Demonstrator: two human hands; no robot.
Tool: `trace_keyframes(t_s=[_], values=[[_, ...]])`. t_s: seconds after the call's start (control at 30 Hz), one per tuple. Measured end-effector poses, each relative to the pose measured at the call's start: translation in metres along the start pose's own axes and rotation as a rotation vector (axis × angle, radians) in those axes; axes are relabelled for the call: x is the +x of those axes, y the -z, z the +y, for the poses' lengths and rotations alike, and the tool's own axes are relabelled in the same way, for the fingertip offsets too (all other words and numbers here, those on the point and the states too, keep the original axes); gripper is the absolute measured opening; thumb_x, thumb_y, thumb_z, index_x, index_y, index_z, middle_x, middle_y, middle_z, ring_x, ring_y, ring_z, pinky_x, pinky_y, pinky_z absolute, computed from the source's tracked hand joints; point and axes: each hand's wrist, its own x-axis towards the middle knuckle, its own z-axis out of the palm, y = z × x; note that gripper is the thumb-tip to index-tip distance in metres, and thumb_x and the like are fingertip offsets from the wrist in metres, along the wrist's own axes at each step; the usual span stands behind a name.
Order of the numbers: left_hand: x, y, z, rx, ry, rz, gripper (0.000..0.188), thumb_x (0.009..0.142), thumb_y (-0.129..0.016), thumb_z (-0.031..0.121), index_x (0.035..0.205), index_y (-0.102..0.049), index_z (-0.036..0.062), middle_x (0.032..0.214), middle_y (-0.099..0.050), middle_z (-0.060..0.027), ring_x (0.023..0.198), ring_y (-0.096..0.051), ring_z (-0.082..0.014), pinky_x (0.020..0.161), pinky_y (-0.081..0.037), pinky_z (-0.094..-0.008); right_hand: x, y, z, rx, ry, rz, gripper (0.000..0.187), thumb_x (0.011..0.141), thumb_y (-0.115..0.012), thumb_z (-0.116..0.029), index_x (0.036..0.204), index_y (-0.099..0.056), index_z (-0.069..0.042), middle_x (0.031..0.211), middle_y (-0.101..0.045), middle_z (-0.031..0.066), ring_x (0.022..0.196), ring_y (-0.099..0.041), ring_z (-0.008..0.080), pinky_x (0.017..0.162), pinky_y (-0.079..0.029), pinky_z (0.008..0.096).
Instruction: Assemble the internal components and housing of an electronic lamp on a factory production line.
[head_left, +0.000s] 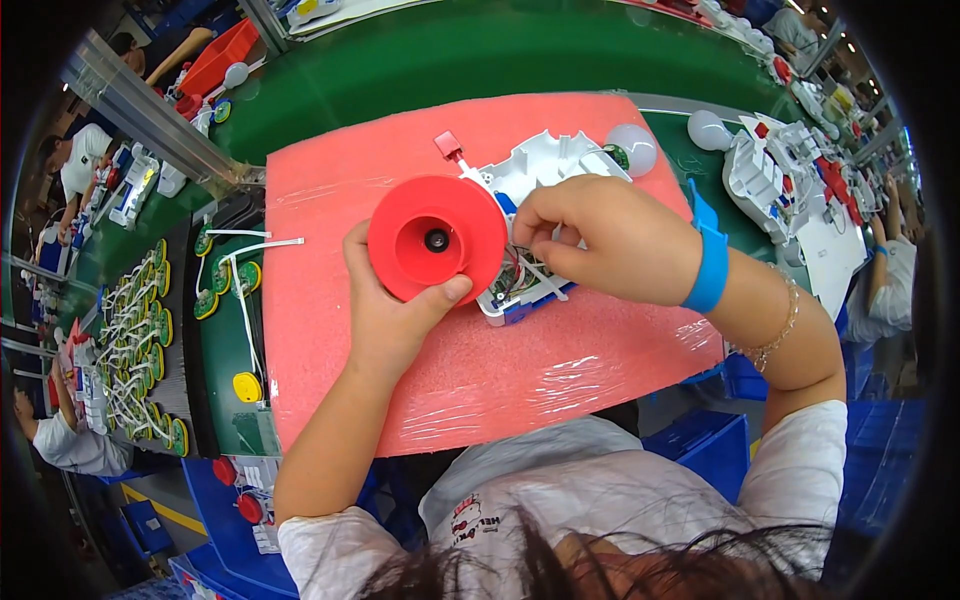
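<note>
My left hand (392, 318) grips a red funnel-shaped plastic part (470, 205) by its rim, thumb in front and fingers behind. A dark round piece sits at the funnel's centre. Just right of it, my right hand (620, 240) is closed with bent fingers over an opened white plastic housing (555, 158); what the fingertips hold is hidden. Thin wires (518, 272) and a blue edge show in the housing's near part. A white bulb (635, 148) with a small green board lies at its far right corner. A small red square piece (449, 145) sticks out behind the funnel.
Pink foam (480, 390) lies under the work on a green table. At left, a black tray (192, 350) bears several round green boards with white wires. More white housings (775, 180) lie at right. Blue bins (700, 445) stand below the table; other people work at both sides.
</note>
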Motion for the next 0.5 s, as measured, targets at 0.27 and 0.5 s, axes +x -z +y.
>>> trace_keyframes(t_s=[0.27,0.5], values=[[-0.001,0.001,-0.002,-0.022,-0.023,0.054,0.085,0.064,-0.081,0.023,0.123,-0.022,0.0034,0.119,-0.041,-0.0141,0.113,-0.045,-0.0221,0.095,-0.04,-0.0348,-0.026,-0.013,0.006,-0.675,0.283,0.037,0.012,0.073,-0.062,-0.01,0.084,-0.059,-0.01,0.068,-0.058,0.0049,0.072,-0.059,0.0211,0.098,-0.029,0.0473],[-0.004,-0.001,-0.004,-0.043,-0.102,0.019,0.09,0.06,-0.083,0.024,0.123,-0.021,0.0056,0.12,-0.041,-0.0137,0.113,-0.045,-0.0229,0.095,-0.04,-0.036,-0.021,-0.012,0.011,-0.548,0.196,0.134,0.014,0.07,-0.062,-0.007,0.083,-0.059,-0.009,0.066,-0.057,0.0049,0.07,-0.058,0.0216,0.094,-0.033,0.0454]])
